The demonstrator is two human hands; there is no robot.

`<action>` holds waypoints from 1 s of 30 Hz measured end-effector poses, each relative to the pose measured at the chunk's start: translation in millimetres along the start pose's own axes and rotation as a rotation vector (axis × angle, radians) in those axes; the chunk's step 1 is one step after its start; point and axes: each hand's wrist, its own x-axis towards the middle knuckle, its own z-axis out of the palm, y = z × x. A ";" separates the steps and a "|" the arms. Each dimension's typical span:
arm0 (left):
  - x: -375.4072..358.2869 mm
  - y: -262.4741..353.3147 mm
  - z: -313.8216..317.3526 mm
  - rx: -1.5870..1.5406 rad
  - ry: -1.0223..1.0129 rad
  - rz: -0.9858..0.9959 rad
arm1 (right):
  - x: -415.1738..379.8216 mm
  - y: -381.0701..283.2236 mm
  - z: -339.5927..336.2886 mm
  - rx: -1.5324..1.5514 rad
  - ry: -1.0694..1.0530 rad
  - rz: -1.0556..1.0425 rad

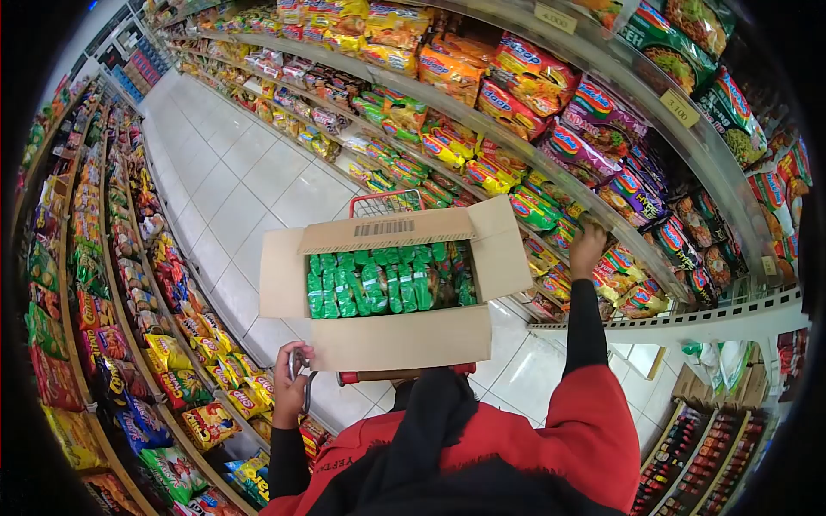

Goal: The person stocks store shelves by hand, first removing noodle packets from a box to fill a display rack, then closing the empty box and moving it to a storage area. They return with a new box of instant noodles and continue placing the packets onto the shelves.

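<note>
Right hand (pixel 588 248) stretched up to the shelf (pixel 602 215), fingers grasping a noodle packet (pixel 575 225); left hand (pixel 291 387) bent low, clenched around scissors (pixel 301 365) beside the open box (pixel 396 284).

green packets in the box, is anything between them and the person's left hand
Only the near flap of the open box. The left hand sits just below its lower left corner, fingers closed on what looks like scissors. The box is open on top, and nothing covers the green packets. The right hand is away at the shelf.
</note>
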 end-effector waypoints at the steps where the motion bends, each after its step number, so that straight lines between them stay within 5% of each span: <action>1: 0.9 -0.8 -0.7 -0.004 -0.018 0.007 | -2.5 -19.7 -19.0 0.001 0.005 -0.005; 3: 2.2 -1.9 -0.9 -0.001 -0.016 0.007 | -8.1 -67.6 -58.0 0.469 -0.001 0.204; 5: 2.1 -2.6 -1.4 -0.022 -0.033 0.027 | -23.5 -135.6 -84.9 0.759 -0.161 -0.050; 6: 2.3 -2.2 -1.9 -0.010 -0.029 0.007 | -38.2 -158.7 -79.0 0.540 -0.315 -0.339; 7: 2.2 -3.8 -3.1 -0.013 -0.037 0.010 | -36.5 -197.9 -90.3 0.914 -0.573 -0.455; 9: 3.6 -9.1 -5.8 -0.020 -0.053 0.025 | -58.1 -234.1 -72.8 0.473 -0.674 -0.613; 13: 4.2 -11.8 -7.7 -0.022 -0.075 0.048 | -51.2 -235.4 10.0 0.210 -0.735 -0.614; 15: 3.6 -10.6 -7.1 -0.030 -0.090 0.056 | -48.4 -227.8 23.9 0.298 -0.393 -0.815; 16: 3.7 -9.6 -6.9 -0.030 -0.084 0.046 | -42.1 -238.9 8.0 0.484 -0.454 -0.574; 17: 3.9 -9.6 -7.7 -0.029 -0.076 0.036 | -34.5 -240.3 -13.8 0.474 -0.444 -0.566; 19: 5.2 -13.2 -9.3 -0.045 -0.089 0.062 | -26.9 -239.5 -57.6 0.034 -0.668 -0.878; 22: 4.2 -8.0 -8.2 -0.047 -0.090 0.055 | -24.8 -215.7 -112.1 0.190 -0.502 -0.707; 25: 5.2 -12.3 -9.5 -0.073 -0.093 0.031 | -27.2 -179.0 -167.7 0.263 -0.334 -0.312; 28: 5.0 -8.4 -8.4 -0.052 -0.091 0.028 | -26.5 -127.0 -191.4 0.295 -0.282 0.254; 30: 4.7 -8.6 -8.4 -0.050 -0.087 0.031 | -27.5 -70.1 -165.5 0.258 -0.237 0.326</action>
